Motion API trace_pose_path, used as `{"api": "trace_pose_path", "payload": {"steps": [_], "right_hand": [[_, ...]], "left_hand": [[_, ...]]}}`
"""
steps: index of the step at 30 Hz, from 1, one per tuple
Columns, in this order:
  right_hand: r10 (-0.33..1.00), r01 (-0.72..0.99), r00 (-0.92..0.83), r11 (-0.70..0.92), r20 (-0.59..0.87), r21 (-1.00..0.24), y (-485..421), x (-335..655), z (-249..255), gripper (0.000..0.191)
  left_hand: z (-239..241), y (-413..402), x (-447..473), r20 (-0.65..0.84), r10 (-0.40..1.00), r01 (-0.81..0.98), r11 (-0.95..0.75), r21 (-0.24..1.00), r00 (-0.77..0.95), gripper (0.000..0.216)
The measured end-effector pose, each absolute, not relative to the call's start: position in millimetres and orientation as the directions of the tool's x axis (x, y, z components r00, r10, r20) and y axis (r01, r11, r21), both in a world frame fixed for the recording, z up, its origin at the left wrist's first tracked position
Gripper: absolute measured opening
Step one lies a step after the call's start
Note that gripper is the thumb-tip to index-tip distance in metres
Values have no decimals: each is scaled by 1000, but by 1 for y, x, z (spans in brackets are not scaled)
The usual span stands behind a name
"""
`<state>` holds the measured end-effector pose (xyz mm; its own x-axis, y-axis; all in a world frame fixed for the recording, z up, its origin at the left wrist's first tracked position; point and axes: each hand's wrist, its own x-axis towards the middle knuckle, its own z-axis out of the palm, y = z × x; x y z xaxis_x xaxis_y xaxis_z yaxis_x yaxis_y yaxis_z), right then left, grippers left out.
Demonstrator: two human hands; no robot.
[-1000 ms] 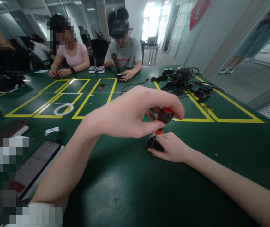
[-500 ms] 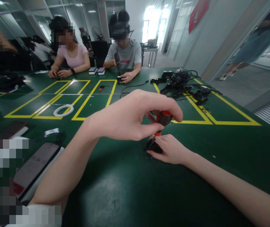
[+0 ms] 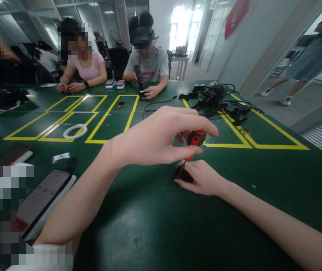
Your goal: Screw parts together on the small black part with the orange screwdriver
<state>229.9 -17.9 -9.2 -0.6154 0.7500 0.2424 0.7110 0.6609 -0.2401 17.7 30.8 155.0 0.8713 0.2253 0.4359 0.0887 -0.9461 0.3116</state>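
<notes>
Head view: pinching screwdriver (image 3: 197, 139) loosely by the handle with left hand (image 3: 156, 137), centre of frame. Squeezing black part (image 3: 187, 178) between thumb and fingers of right hand (image 3: 202, 178), bracing it on green table (image 3: 155, 214), just below and right of centre. Slanting shaft (image 3: 184, 164) down into the part; not making out the tip's seat, too dark and small.

For doing this well, probably needing: lining shaft up square, pressing steadily while twisting in short turns, holding the part flat, guarding nearby right fingers against a slip.

Counting: one screwdriver in hand, one black part, one white ring (image 3: 74, 137) left of centre, one phone (image 3: 46, 197) lower left, two small boxes (image 3: 110, 84) upper left of centre, one power driver (image 3: 138, 74) with a co-worker (image 3: 149, 62), top centre. Not counting cables (image 3: 215, 94), upper right: too tangled.
</notes>
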Motion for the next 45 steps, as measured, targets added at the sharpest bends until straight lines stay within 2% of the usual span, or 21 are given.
{"api": "trace_pose_path", "payload": {"steps": [8, 17, 21, 26, 30, 33, 36, 39, 41, 43, 45], "right_hand": [[765, 730, -600, 644, 234, -229, -19, 231, -10, 20], [746, 714, -610, 664, 269, -223, -21, 231, -9, 23], [749, 714, -612, 661, 252, -230, -21, 231, -9, 24], [746, 707, -604, 664, 281, -242, -21, 232, -11, 22], [729, 692, -600, 680, 330, -243, -19, 233, -13, 23], [705, 682, -619, 701, 346, -210, -18, 233, -14, 25], [729, 716, -616, 676, 298, -173, -18, 232, -15, 29], [745, 719, -610, 663, 268, -207, -19, 231, -15, 29], [744, 708, -608, 666, 276, -235, -19, 231, -16, 27], [743, 703, -604, 667, 287, -246, -18, 231, -16, 27], [743, 699, -602, 667, 292, -257, -18, 231, -15, 27]], "left_hand": [[144, 32, 28, 451, 219, 141, -969, 201, 865, 10], [140, 21, 34, 467, 292, 277, -956, 102, 835, 31], [141, 16, 35, 456, 261, 207, -964, 166, 851, 20], [136, 21, 39, 491, 155, 29, -967, 254, 857, 46], [132, 29, 40, 525, 149, 6, -964, 264, 838, 39], [127, 32, 41, 563, 183, 77, -975, 208, 806, 36], [117, 33, 45, 642, 174, 133, -985, 111, 747, 37], [111, 32, 47, 690, 164, 217, -976, 11, 705, 42], [113, 29, 46, 668, 162, 242, -970, -28, 726, 41], [120, 26, 43, 613, 172, 230, -973, -16, 771, 29], [127, 23, 40, 551, 147, 171, -985, 8, 821, 34]]}}
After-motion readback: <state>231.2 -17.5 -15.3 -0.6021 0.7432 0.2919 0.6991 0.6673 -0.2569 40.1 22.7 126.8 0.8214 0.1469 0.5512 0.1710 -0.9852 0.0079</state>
